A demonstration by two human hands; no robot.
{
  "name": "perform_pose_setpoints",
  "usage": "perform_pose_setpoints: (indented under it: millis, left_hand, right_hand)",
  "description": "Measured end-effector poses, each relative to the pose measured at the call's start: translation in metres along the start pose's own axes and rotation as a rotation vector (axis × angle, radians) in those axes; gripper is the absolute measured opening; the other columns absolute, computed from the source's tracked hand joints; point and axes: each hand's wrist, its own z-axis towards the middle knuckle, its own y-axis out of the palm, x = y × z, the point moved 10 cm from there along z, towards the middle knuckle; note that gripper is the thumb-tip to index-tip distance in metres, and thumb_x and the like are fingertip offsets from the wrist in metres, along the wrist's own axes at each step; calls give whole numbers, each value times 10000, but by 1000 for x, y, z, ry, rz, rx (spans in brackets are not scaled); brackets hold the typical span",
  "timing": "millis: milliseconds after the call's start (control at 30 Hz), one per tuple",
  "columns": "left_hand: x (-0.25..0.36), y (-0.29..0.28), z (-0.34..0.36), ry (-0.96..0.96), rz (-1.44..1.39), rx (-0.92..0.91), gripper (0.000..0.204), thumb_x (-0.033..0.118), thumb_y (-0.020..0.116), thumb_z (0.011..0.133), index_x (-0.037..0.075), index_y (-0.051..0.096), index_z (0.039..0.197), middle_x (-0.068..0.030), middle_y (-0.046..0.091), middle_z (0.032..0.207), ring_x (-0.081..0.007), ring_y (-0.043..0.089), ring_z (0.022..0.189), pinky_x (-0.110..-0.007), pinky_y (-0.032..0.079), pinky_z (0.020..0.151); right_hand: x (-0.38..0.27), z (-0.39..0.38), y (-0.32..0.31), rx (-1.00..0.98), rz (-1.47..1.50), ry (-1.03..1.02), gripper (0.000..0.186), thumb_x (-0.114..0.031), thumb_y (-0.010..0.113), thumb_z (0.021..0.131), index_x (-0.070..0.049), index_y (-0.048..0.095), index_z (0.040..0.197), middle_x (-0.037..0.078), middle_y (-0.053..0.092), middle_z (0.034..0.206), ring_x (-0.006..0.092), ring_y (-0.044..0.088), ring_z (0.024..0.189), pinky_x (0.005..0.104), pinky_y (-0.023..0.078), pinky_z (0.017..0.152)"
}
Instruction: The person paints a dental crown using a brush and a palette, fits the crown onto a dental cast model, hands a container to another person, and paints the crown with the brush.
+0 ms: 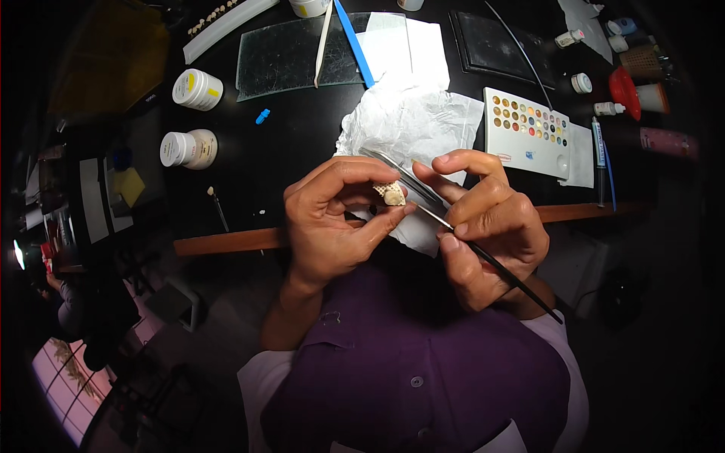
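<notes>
Between the thumb and fingers of my left hand [325, 215] sits a small cream piece [393, 196]. It has a mesh-like patterned edge and a rounded, tooth-like lump on its face. My right hand [491, 226] is closed round a slim tool [504, 270] with a black handle and a silver metal front. The silver part slants up to the left, past the cream piece and close to my left fingers. Whether it touches the piece I cannot tell. Crumpled white tissue paper [411, 124] lies beyond and partly beneath both hands.
At right stands a white palette [521, 155] with rows of coloured pans. White jars [198, 90] and a small brush [218, 209] are at left. A glass slab [276, 57] carries a blue stick [353, 41]. The table's wooden edge [230, 243] runs below my hands.
</notes>
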Motion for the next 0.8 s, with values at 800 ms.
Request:
perform_pose_setpoints:
  millis: [800]
  left_hand:
    - [-1,-3,1,-7,1,33,384,-163,801,747,-53,734,1109,-154,700,1104,-162,743,934,-245,637,805]
  right_hand:
    - [-2,11,15,-42,-167,-82,216,67,662,603,-48,491,666,64,580,662,371,711,988,364,572,758]
